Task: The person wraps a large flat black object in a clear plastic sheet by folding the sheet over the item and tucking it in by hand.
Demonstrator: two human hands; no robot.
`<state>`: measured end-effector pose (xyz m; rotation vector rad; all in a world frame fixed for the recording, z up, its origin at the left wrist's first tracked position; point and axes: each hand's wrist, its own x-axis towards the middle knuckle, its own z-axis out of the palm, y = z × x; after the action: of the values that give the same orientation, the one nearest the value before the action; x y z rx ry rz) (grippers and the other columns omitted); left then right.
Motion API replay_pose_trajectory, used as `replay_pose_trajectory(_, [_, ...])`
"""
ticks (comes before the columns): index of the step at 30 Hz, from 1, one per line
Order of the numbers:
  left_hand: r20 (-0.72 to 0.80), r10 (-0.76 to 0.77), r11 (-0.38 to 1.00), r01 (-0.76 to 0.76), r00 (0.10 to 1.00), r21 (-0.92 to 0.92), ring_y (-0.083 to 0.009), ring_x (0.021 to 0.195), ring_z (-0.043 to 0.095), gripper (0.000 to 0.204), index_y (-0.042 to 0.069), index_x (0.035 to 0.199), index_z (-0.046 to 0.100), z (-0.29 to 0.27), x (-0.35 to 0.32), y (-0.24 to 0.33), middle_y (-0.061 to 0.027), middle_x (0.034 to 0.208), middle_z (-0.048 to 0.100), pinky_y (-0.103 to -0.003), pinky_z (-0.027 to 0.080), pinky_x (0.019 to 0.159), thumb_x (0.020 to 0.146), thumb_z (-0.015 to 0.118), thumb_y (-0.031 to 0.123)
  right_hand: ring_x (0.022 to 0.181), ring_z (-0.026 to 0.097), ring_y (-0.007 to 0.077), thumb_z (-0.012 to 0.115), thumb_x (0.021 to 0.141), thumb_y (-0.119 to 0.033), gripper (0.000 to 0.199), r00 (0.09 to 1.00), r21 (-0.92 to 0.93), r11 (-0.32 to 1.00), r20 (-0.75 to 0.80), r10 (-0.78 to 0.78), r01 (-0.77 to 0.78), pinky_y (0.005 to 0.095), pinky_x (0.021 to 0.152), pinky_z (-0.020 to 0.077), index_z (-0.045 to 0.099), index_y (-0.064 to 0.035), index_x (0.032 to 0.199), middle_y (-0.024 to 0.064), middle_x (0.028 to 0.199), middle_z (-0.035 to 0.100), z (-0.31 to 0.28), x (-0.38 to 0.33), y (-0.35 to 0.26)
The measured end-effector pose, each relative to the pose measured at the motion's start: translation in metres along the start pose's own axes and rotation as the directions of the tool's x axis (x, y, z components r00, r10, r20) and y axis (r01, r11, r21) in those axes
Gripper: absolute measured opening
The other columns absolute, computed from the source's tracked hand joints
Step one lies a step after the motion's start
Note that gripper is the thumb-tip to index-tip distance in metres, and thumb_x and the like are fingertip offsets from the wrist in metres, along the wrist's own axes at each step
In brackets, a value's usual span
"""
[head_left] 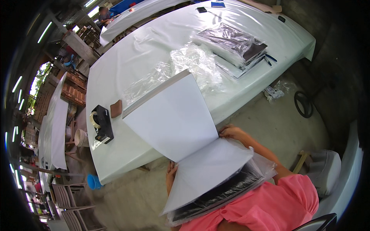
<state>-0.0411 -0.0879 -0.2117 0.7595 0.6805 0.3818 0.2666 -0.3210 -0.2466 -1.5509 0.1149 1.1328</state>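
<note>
A large book [173, 119] with blank white pages lies spread in front of me, its upper half leaning on the table edge. The lower half rests against my body, and its black cover [227, 188] is wrapped in clear plastic. At the left end of the fold, my left hand [171, 173] grips the book's edge, its fingers partly hidden behind the pages. My right hand [230, 132] is closed on the edge at the fold's right end. Crumpled clear plastic [194, 61] lies on the table just beyond the book.
A black tape dispenser [103, 124] and a brown block [116, 109] sit at the table's left. Plastic-wrapped dark books [227, 40] lie at the far right, beside a pen [271, 57]. A blue bucket [93, 182] stands on the floor. Another person [105, 16] sits far back.
</note>
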Motion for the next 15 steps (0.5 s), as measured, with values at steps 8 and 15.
replay_pose_trajectory(8, [-0.507,0.050,0.920,0.158,0.860,0.359,-0.0185,0.098,0.052,0.053,-0.004,0.130,0.039,-0.078,0.005,-0.017,-0.0115,0.113,0.054,-0.026,0.043,0.082,0.079,0.052,0.002,0.059,0.060,0.0139,0.062,0.067,0.002,0.013,0.902,-0.629,0.648,0.334,-0.273,0.429,0.0275,0.054,0.0482,0.063,0.0032,0.080,0.0087,0.067,0.062,-0.004,-0.042,-0.091])
replay_pose_trajectory(15, [-0.248,0.780,0.554,-0.449,0.575,0.701,-0.0220,0.111,0.048,0.050,-0.005,0.131,0.039,0.026,-0.025,0.143,-0.0150,0.124,0.050,-0.030,0.038,0.091,0.081,0.042,-0.003,0.084,0.056,0.0188,0.066,0.069,-0.002,0.013,0.270,-0.615,0.028,0.304,-0.914,0.788,0.0307,0.068,0.0441,0.066,-0.0088,0.080,0.0052,0.085,0.057,0.009,-0.063,-0.242])
